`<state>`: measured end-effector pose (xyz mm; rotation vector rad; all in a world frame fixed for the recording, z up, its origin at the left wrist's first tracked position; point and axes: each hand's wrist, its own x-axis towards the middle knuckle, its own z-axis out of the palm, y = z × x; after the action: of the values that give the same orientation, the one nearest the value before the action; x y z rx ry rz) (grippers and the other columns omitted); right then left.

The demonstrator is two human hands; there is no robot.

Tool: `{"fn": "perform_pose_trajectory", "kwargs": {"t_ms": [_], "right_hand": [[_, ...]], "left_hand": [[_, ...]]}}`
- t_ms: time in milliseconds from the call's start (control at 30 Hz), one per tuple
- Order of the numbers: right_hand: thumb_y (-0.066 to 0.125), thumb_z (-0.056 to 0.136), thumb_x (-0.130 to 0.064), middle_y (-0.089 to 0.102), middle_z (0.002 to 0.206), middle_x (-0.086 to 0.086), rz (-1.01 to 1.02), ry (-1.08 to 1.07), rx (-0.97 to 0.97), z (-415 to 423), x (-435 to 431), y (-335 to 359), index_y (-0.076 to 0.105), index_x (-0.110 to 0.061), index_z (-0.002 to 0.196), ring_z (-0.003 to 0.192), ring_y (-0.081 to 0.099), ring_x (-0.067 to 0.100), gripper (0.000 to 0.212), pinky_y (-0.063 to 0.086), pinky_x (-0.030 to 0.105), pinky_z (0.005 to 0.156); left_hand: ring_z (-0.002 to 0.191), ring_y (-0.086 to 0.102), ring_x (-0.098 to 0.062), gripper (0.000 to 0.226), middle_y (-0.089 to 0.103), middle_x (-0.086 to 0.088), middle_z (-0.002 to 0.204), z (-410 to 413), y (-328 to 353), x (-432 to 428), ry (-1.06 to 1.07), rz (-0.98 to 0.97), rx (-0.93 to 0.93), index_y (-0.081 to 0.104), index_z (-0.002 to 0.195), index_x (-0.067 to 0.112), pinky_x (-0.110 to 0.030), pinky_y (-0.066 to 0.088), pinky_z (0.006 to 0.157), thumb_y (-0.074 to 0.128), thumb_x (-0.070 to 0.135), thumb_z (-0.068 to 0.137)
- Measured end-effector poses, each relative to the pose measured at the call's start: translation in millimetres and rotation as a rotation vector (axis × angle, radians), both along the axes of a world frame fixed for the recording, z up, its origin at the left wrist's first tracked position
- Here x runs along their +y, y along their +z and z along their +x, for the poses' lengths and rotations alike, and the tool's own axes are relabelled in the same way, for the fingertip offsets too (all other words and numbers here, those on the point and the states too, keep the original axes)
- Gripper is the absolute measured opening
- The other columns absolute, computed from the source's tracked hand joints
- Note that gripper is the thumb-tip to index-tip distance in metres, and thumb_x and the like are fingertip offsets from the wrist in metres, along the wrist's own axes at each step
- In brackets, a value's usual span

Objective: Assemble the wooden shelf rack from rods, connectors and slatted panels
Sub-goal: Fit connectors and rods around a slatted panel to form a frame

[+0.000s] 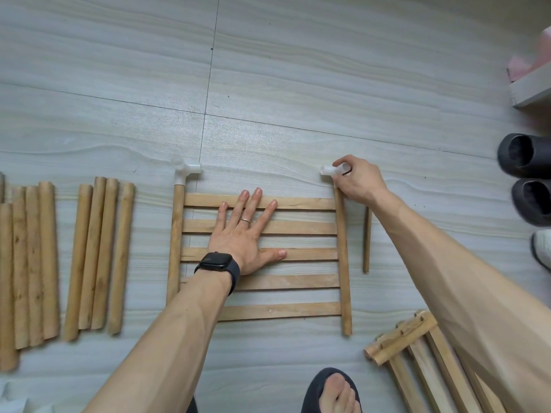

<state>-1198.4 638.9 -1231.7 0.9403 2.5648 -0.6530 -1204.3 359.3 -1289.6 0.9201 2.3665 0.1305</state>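
At six o'clock our slippered foot (pixel 335 393) sits closest. Beyond it, mid-frame, the slatted panel (pixel 301 227) lies flat on the floor (pixel 268 84). Our left hand (pixel 245 234) presses on it, fingers straight and spread. At the panel's one o'clock corner our right hand (pixel 361 181) curls its fingers round a white connector (pixel 327 170) at the right rail's tip. A second connector (pixel 186 171) caps the left rail at eleven o'clock. Loose rods (pixel 98 257) lie at nine o'clock, another panel (pixel 417 362) at five.

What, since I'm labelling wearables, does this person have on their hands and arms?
The left hand has a thin metal ring on its ring finger, and a black smartwatch with a dark band sits on that wrist. The right hand wears nothing visible. No sleeves show.
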Motion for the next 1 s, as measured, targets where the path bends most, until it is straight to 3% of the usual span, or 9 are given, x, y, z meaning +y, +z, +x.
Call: {"fn": "perform_pose_trajectory", "kwargs": {"t_ms": [100, 200, 300, 467, 567, 700, 833, 1000], "right_hand": [[0.050, 0.096, -0.019, 0.049, 0.139, 0.013, 0.179, 0.072, -0.036, 7.3, -17.1, -5.8, 0.050, -0.017, 0.137, 0.125, 0.048, 0.036, 0.041, 0.042, 0.046, 0.098], [0.054, 0.082, -0.004, 0.031, 0.155, 0.016, 0.358, 0.106, 0.067, 23.4, -49.2, -9.9, 0.038, -0.014, 0.147, 0.137, 0.031, 0.039, 0.068, 0.035, 0.052, 0.106], [0.058, 0.078, -0.004, 0.028, 0.158, 0.019, 0.460, 0.217, 0.164, 27.9, -77.9, -7.7, 0.043, -0.011, 0.145, 0.144, 0.024, 0.039, 0.069, 0.028, 0.054, 0.112], [0.068, 0.079, -0.012, 0.043, 0.150, 0.019, 0.322, 0.410, 0.282, 14.1, -135.9, -1.0, 0.055, -0.006, 0.134, 0.137, 0.035, 0.040, 0.057, 0.042, 0.057, 0.101], [0.063, 0.090, -0.020, 0.039, 0.156, 0.014, 0.207, 0.473, 0.268, -0.1, -175.4, 2.5, 0.054, -0.011, 0.140, 0.141, 0.033, 0.037, 0.051, 0.041, 0.055, 0.103], [0.036, 0.100, -0.059, 0.004, 0.171, 0.006, 0.157, 0.664, 0.005, -1.2, -221.5, -3.1, 0.022, -0.032, 0.159, 0.155, 0.004, 0.034, 0.067, 0.023, 0.055, 0.120], [0.013, 0.083, -0.086, -0.027, 0.166, 0.004, 0.038, 0.821, -0.091, 25.5, -276.8, -9.1, -0.011, -0.045, 0.156, 0.154, -0.018, 0.037, 0.088, 0.012, 0.072, 0.116], [0.020, 0.080, -0.090, -0.060, 0.144, 0.010, 0.041, 0.855, -0.237, 62.2, -316.3, -24.2, -0.019, -0.037, 0.157, 0.149, -0.028, 0.044, 0.102, 0.007, 0.079, 0.110]], "left_hand": [[0.140, -0.045, -0.016, 0.103, -0.054, 0.011, 0.147, -1.2, 0.9, -0.6, -0.011, 0.003, -0.002, -0.035, 0.146, 0.046, -0.051, -0.025, 0.116, 0.025, 0.093, 0.077], [0.142, -0.042, -0.018, 0.103, -0.049, 0.008, 0.152, -0.3, 4.2, -1.3, -0.023, 0.017, -0.006, -0.032, 0.148, 0.046, -0.051, -0.022, 0.118, 0.030, 0.091, 0.079], [0.148, -0.033, -0.017, 0.098, -0.036, 0.007, 0.160, -2.6, 11.3, -3.4, -0.028, 0.061, -0.012, -0.020, 0.154, 0.046, -0.049, -0.017, 0.121, 0.039, 0.083, 0.085], [0.156, 0.002, -0.020, 0.067, 0.007, -0.001, 0.169, -13.2, 27.8, -29.6, 0.100, 0.218, 0.116, 0.021, 0.158, 0.031, -0.048, 0.005, 0.125, 0.050, 0.040, 0.098], [0.155, 0.007, -0.022, 0.063, 0.019, -0.003, 0.167, -24.9, 32.4, -65.1, 0.250, 0.231, 0.235, 0.031, 0.155, 0.024, -0.047, 0.004, 0.126, 0.052, 0.030, 0.096], [0.155, 0.008, -0.023, 0.065, 0.016, -0.003, 0.167, -35.4, 36.9, -127.0, 0.463, 0.193, 0.368, 0.028, 0.156, 0.025, -0.050, 0.003, 0.125, 0.049, 0.035, 0.096], [0.153, 0.014, -0.025, 0.064, 0.021, -0.005, 0.166, -39.0, 43.2, -206.8, 0.737, 0.107, 0.409, 0.030, 0.156, 0.025, -0.054, 0.007, 0.123, 0.049, 0.039, 0.097], [0.153, 0.012, -0.030, 0.060, 0.021, -0.010, 0.165, -7.5, 48.4, -315.8, 1.153, -0.139, 0.387, 0.037, 0.153, 0.019, -0.057, 0.007, 0.122, 0.049, 0.041, 0.098]]}}
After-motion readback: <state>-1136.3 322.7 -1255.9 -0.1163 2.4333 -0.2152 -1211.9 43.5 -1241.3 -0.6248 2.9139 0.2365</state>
